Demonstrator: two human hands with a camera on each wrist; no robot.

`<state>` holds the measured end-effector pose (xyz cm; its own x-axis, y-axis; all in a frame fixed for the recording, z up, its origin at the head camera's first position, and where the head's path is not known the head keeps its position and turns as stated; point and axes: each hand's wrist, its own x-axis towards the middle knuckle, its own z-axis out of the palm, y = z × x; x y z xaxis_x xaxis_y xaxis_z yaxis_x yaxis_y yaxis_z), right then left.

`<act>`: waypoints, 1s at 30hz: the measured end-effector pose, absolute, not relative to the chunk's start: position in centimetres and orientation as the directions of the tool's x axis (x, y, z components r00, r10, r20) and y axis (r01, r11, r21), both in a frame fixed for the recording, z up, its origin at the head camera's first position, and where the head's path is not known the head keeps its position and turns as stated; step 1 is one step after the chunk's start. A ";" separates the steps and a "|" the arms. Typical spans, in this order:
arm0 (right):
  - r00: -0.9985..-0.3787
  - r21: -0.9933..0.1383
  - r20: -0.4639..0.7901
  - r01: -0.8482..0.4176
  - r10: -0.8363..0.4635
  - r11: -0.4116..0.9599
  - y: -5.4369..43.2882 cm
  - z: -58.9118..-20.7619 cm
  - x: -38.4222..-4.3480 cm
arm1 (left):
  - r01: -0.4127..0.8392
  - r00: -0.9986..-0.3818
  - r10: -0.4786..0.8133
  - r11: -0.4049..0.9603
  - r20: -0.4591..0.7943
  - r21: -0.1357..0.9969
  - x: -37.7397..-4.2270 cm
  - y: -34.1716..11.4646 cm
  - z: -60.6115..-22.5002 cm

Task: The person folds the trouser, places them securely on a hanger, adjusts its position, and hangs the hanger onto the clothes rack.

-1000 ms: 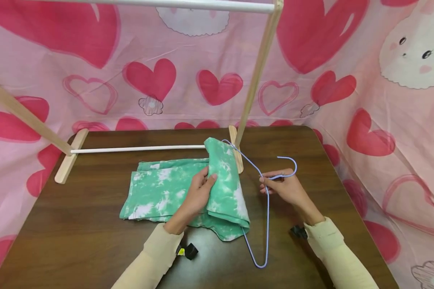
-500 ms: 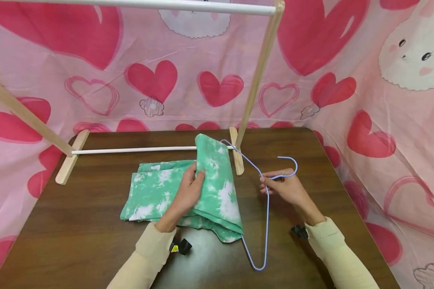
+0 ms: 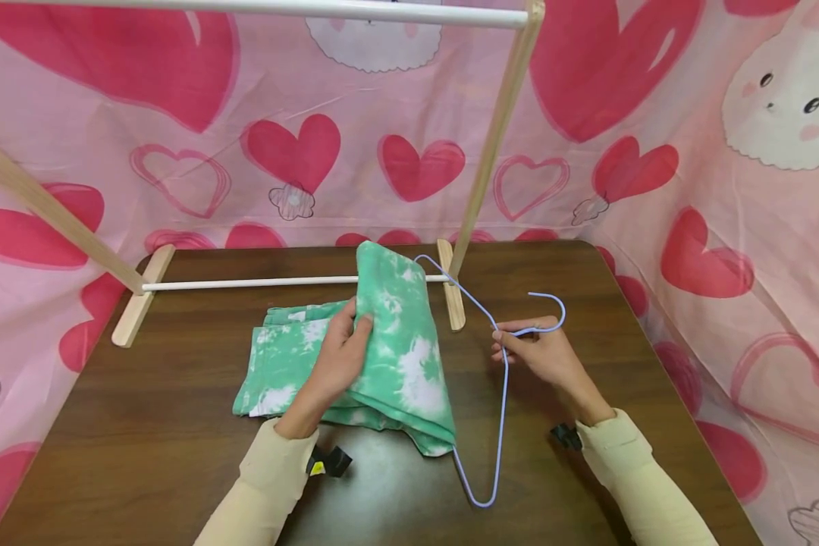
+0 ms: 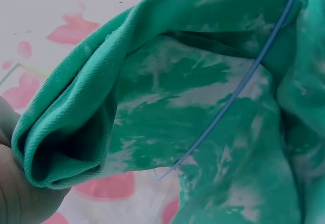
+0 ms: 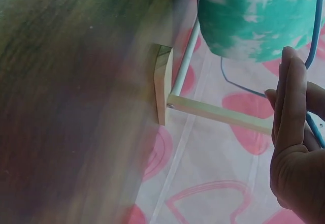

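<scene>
A green-and-white tie-dye garment [image 3: 409, 341], folded into a long strip, lies partly on the table and runs through a lavender wire hanger [image 3: 501, 417]. My left hand [image 3: 337, 353] grips the garment's raised end, thumb on top, folding it back leftward over the hanger's bottom bar. In the left wrist view the garment [image 4: 152, 117] arches in layers from the fingers, and the hanger wire [image 4: 223, 111] crosses beneath the fold. Pinched near the base of its hook by my right hand [image 3: 542, 349], the hanger stands tilted, hook to the right. The cloth hides most of the bottom bar.
Behind the garment stands a rack with a white top rail [image 3: 382, 10], wooden posts [image 3: 494, 144] and a low white rod [image 3: 246, 283]. Its wooden feet [image 3: 139, 299] rest on the brown table [image 3: 143, 455]. A pink heart-patterned cloth [image 3: 355, 197] hangs around the back and sides.
My left hand has moved left, drawing the garment's end further over the hanger bar and raising it slightly. My right hand and the hanger have stayed nearly in place.
</scene>
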<state>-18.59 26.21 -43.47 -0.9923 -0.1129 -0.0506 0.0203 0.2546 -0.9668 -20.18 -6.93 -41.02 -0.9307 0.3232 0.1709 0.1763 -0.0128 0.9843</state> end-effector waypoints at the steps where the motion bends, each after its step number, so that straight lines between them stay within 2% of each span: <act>1: -0.992 -0.967 -0.044 0.014 -0.116 0.254 26.2 -43.4 -18.6 | 0.188 -0.929 0.320 -0.024 0.186 0.982 -20.2 -7.1 -40.8; 8: -0.991 -0.969 0.018 -0.050 -0.133 0.241 25.6 -43.0 -19.1 | 0.240 -0.924 0.285 -0.086 0.254 0.967 -19.9 -7.9 -39.9; 18: -0.979 -0.975 0.054 -0.094 -0.198 0.202 23.2 -43.4 -20.2 | 0.372 -0.848 0.309 -0.231 0.430 0.899 -19.5 -5.9 -38.3; 24: -0.975 -0.981 0.049 -0.087 -0.216 0.173 22.5 -42.9 -20.4 | 0.417 -0.831 0.289 -0.241 0.475 0.876 -19.3 -4.6 -36.4; 30: -0.967 -0.970 0.102 -0.149 -0.235 0.190 23.0 -41.2 -20.0 | 0.444 -0.824 0.229 -0.307 0.518 0.842 -18.1 -4.6 -33.9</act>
